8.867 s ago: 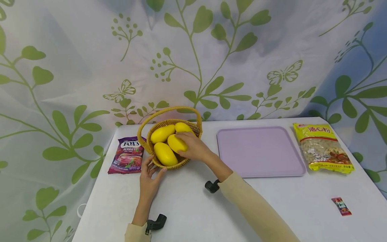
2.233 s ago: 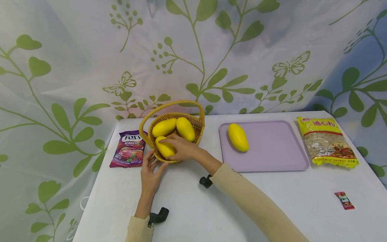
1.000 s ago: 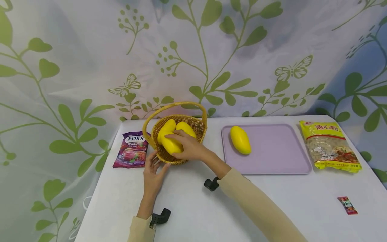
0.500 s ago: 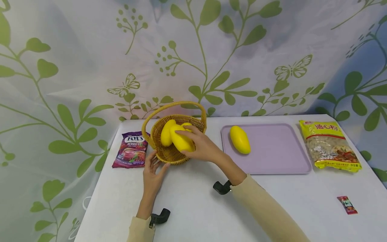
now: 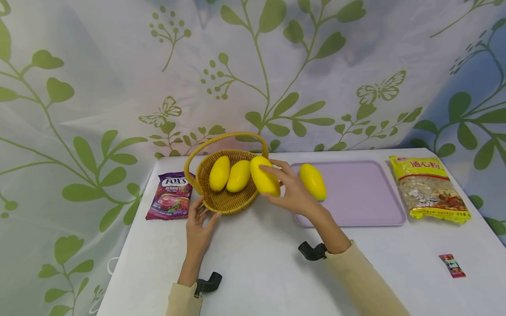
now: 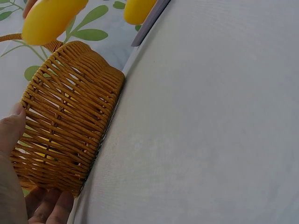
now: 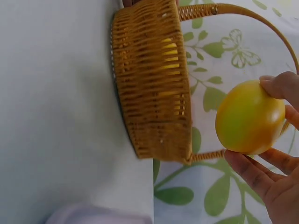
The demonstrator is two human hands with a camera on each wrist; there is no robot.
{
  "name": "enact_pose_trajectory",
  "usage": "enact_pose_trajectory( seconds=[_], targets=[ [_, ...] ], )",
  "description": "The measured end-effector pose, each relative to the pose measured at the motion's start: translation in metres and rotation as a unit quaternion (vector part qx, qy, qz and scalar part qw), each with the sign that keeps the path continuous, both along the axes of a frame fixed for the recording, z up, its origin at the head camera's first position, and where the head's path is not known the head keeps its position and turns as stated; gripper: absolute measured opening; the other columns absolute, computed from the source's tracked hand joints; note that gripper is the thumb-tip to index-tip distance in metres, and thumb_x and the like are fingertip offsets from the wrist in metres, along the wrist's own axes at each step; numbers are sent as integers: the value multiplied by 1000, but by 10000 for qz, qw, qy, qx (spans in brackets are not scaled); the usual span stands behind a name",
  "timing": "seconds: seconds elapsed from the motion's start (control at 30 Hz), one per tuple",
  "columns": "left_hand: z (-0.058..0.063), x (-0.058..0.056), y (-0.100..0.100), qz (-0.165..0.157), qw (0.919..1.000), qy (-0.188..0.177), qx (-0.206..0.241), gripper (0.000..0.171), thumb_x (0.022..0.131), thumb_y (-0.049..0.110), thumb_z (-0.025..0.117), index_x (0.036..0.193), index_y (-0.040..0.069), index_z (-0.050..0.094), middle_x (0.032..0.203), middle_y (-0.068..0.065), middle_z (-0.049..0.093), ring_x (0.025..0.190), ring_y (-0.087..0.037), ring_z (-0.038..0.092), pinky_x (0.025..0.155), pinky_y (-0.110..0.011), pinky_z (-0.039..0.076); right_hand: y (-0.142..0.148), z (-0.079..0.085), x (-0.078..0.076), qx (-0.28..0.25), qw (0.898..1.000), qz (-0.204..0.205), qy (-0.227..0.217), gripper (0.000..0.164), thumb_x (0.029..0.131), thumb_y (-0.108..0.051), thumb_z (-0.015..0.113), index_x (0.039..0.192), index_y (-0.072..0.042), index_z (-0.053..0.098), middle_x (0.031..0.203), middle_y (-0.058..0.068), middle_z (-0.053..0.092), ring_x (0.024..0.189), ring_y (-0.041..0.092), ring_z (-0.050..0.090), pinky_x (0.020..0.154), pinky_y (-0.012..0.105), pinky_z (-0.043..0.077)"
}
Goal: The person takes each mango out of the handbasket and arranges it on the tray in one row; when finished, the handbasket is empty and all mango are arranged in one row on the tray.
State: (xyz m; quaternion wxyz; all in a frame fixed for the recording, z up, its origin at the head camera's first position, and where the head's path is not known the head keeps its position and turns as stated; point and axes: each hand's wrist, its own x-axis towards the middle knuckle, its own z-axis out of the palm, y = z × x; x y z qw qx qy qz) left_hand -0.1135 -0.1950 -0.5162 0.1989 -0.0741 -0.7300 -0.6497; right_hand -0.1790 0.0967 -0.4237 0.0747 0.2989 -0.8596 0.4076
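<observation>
Half a second on, the held mango (image 5: pixel 264 176) has shifted right, from over the middle of the basket (image 5: pixel 229 204) to above its right rim; the left hand (image 5: pixel 199 232) has stayed put. On my feed the right hand (image 5: pixel 292 188) has fingers and thumb clamped on that mango, and the right wrist view shows me it is raised above the rim and apart from it. Its long axis slants from far left to near right.

What I judge matters most for the coming move: the tray (image 5: pixel 357 193) lies to the right of those fingers and lower, its left edge nearest, with the right hand much the closer one. Beside that edge, inside the tray, the second mango (image 5: pixel 313 182) lies on a similar slant.

I see the left fingers curled round the basket's near left side, thumb at the rim. Inside sit two mangoes (image 5: pixel 239 176), side by side. Farther out on the surface (image 5: pixel 257 272), a candy bag (image 5: pixel 171 197) lies by the left edge, a pasta bag (image 5: pixel 431 188) in the far right corner, and a small packet (image 5: pixel 452 266) toward the right edge.
</observation>
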Motion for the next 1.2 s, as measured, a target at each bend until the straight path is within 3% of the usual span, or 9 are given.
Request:
enact_pose_trajectory(
  seconds=[0.2, 0.5, 0.8, 1.0, 1.1, 1.2],
  targets=[
    [0, 0, 0, 4, 10000, -29, 20, 67, 84, -6, 71, 140, -14, 35, 141, -35, 40, 124, -56, 44, 102, -20, 50, 27, -4, 4, -54, 9985, -536, -88, 72, 81, -16, 80, 145, -26, 48, 153, 11, 35, 99, 24, 59, 76, 42, 58],
    [2, 1, 1, 41, 9999, -144, -61, 67, 85, -3, 72, 141, -12, 36, 142, -34, 40, 126, -53, 46, 104, -31, 50, 74, -12, 1, -207, 9922, -1227, 96, 71, 78, -7, 81, 142, -16, 51, 147, 20, 39, 116, 40, 54, 78, 50, 60],
    [2, 1, 0, 44, 9998, -138, -96, 67, 85, -4, 72, 141, -12, 35, 142, -34, 40, 126, -52, 46, 104, -39, 49, 112, -20, -1, -3, 9827, -1831, 264, 70, 79, -6, 79, 142, -12, 50, 143, 24, 40, 114, 42, 54, 73, 50, 57],
    [2, 1, 0, 44, 9999, -149, -61, 67, 85, -4, 72, 141, -12, 36, 142, -33, 40, 125, -52, 46, 104, -39, 50, 128, -28, 0, 160, 9755, -2192, -49, 70, 81, -9, 78, 144, -14, 47, 145, 24, 37, 113, 42, 52, 76, 50, 54],
    [3, 1, 0, 44, 9999, -106, -81, 67, 85, -5, 71, 141, -13, 35, 142, -34, 40, 124, -53, 46, 103, -45, 49, 134, -32, 0, 236, 9726, -2311, -115, 69, 82, -10, 77, 144, -13, 47, 144, 26, 37, 109, 42, 52, 75, 43, 52],
    [3, 0, 0, 43, 9999, -99, -89, 67, 84, -6, 71, 140, -14, 35, 141, -35, 39, 124, -55, 45, 103, -43, 51, 138, -37, 0, 295, 9706, -2380, -204, 68, 82, -11, 77, 143, -9, 48, 143, 30, 37, 107, 46, 52, 75, 47, 52]
  ],
)
